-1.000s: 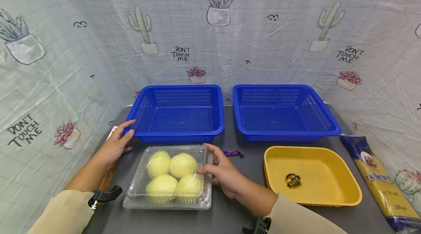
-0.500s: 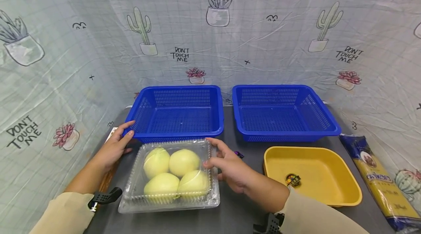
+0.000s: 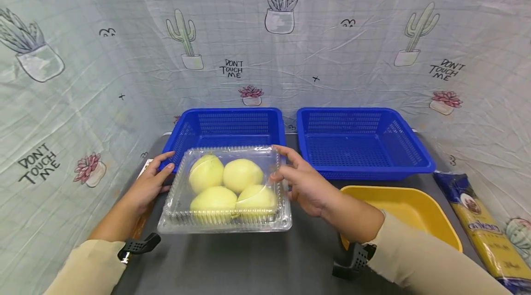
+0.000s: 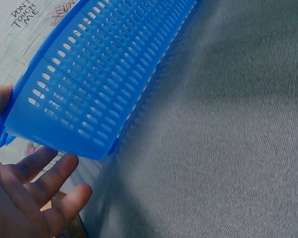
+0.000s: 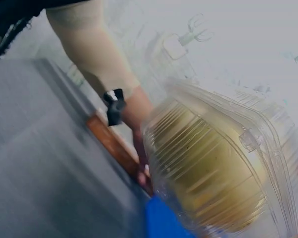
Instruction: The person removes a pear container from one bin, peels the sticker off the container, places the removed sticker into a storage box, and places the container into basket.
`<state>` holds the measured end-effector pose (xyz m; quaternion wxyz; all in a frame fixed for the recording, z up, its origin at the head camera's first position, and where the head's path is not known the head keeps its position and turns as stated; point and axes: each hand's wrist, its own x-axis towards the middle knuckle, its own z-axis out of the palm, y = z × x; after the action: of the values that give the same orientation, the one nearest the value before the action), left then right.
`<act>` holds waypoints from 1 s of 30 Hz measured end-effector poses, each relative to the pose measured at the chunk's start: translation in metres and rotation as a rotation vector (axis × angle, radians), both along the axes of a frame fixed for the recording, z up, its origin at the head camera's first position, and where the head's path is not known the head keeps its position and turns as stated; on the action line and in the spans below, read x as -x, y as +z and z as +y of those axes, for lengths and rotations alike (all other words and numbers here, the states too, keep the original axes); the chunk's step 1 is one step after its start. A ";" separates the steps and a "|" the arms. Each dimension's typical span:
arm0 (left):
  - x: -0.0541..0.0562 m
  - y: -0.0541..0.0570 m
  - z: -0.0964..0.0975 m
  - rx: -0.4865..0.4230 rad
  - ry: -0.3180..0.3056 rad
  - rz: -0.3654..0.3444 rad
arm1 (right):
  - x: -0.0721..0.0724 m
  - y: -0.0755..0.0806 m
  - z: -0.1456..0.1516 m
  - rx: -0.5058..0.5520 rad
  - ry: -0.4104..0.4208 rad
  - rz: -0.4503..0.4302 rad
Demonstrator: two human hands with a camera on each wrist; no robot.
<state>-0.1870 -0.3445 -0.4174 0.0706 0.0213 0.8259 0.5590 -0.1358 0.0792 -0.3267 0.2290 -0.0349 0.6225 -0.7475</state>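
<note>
My right hand [image 3: 309, 184] grips the right side of a clear plastic clamshell box [image 3: 174, 205], its thumb on the lid's side. Several pale yellow-green round fruits [image 3: 242, 175] show inside. The box is held up over the dark table, overlapping the front of the left blue basket [image 3: 232, 115] in the head view. My left hand [image 3: 149, 182] holds that basket's near left corner, thumb and a finger at the rim. In the left wrist view the other fingers [image 4: 67, 166] lie spread below the corner. In the right wrist view the box [image 5: 208, 163] is blurred and tilted.
A second blue basket [image 3: 346, 173] stands at the back right. In front of it is a yellow tray [image 3: 386, 189], partly hidden by my right arm. A blue and yellow packet [image 3: 485, 226] lies at the far right. A brown strip [image 5: 114, 144] lies by my left arm.
My right hand has raised the clamshell box off the table and moved it forward toward the left basket, tilting it slightly. A small purple wrapped item is now hidden. My left hand stays at the basket corner.
</note>
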 end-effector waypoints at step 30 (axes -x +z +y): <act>-0.010 0.002 0.034 -0.179 0.314 -0.060 | 0.125 0.021 -0.025 0.013 -0.275 0.014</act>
<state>-0.1770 -0.3102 -0.4152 0.0049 -0.1184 0.7635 0.6348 -0.2609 0.0540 -0.3052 0.1197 0.0440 0.6181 -0.7757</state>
